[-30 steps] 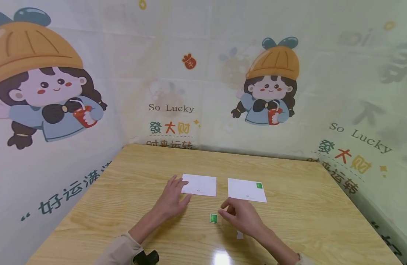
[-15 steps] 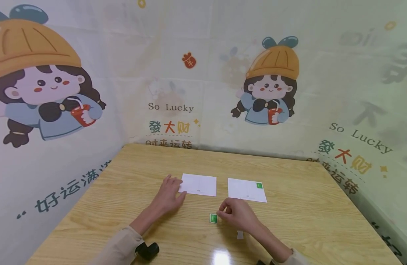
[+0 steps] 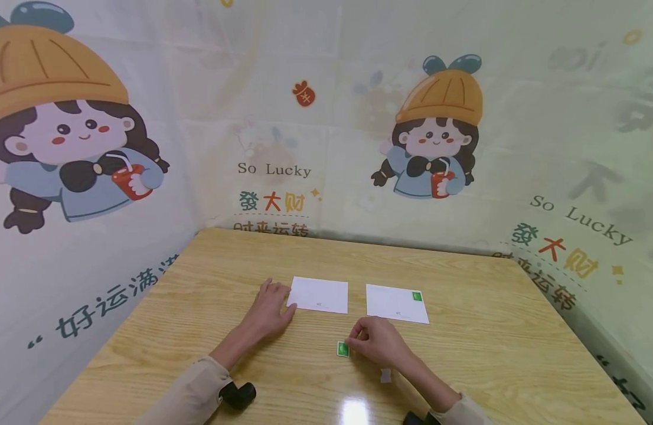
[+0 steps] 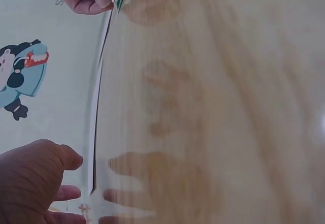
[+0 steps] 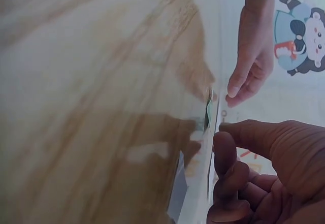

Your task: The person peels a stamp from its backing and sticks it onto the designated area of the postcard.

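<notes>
A small green stamp with a pale border lies on the table in front of the two white cards. My right hand pinches its right edge between thumb and index finger, the other fingers curled. In the right wrist view the stamp is seen nearly edge-on beside those fingertips. My left hand lies at the left edge of the left white card, fingers loosely extended. The right white card carries a green stamp in its top right corner.
A small white paper scrap lies beneath the right wrist on the wooden table. Printed fabric walls stand along its back and sides. Black wrist gear sits by the left sleeve.
My right hand has moved slightly left, its thumb and index fingertip closing together at the stamp's edge. My left hand has drawn a little left, off the card's surface to its edge.
</notes>
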`<state>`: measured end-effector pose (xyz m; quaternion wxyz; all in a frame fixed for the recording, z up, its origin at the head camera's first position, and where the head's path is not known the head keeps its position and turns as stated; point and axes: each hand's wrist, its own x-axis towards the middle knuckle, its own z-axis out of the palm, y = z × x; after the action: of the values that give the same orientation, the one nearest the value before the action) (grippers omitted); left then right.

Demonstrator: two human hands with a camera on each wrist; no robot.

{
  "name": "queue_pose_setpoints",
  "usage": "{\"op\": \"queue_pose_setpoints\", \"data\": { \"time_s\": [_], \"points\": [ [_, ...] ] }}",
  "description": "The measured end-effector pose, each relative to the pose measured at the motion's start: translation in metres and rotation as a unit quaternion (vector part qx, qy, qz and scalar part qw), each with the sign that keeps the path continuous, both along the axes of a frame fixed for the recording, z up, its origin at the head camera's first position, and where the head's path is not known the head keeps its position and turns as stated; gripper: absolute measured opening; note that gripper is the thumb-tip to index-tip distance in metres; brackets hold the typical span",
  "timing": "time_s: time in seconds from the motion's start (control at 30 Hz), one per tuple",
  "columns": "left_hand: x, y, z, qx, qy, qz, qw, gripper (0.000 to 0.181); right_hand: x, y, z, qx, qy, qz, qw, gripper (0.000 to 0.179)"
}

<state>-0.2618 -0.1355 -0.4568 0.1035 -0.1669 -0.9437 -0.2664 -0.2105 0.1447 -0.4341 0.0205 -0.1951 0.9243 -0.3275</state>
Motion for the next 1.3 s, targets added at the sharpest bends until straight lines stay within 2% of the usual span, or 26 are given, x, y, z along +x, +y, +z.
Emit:
{"op": "queue_pose_setpoints", "data": {
  "time_s": [0.53,0.97,1.3],
  "points": [
    [-0.0038,0.0001,0.0025,-0.014,-0.001,-0.006,0.9999,0.029,-0.0046,-0.0008,-0.0022,-0.005,-0.019,-0.005,0.9998,0.018],
    [-0.002,0.0006,0.0014,-0.019,0.009,-0.005,0.9998,0.027,-0.004,-0.0014,-0.0013,-0.037,-0.052,0.008,0.9979,0.016],
    [-0.001,0.0007,-0.0013,-0.023,0.0,-0.003,0.9997,0.029,0.001,-0.0043,0.0002,-0.015,-0.051,0.015,0.9984,0.014]
  ]
}}
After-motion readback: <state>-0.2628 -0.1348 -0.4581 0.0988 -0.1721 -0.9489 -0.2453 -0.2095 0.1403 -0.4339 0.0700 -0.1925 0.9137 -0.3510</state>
